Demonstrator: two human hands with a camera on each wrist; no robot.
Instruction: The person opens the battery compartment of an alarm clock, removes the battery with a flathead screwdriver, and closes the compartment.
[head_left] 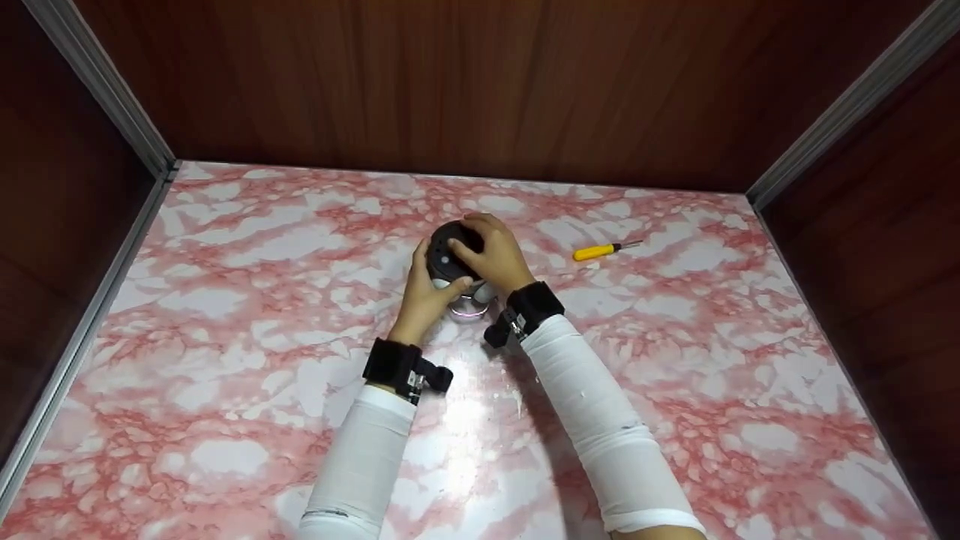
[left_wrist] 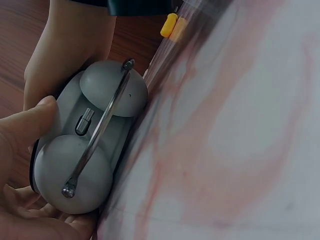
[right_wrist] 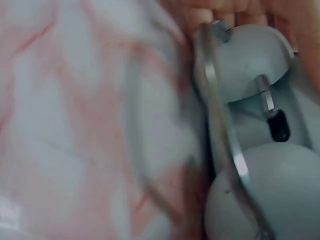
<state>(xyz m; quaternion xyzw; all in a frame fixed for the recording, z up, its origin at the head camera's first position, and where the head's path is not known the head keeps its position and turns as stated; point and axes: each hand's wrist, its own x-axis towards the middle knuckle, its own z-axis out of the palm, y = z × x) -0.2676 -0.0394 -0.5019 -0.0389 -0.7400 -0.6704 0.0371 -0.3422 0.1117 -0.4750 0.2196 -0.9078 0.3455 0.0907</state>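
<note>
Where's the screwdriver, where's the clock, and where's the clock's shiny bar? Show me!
Screwdriver [head_left: 593, 253]: head view, on its yellow grip.
Clock [head_left: 444, 250]: head view, on its round black side.
Bar [left_wrist: 102, 122]: left wrist view, around the middle of its length.

White glare is bleaching part of the desk [head_left: 466, 442]; wrist views are looking dimmer, the right blurring.

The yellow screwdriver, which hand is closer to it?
The right hand. It holds the twin-bell device, to the left of the yellow screwdriver. The left hand is farther left, holding the device's other side.
</note>
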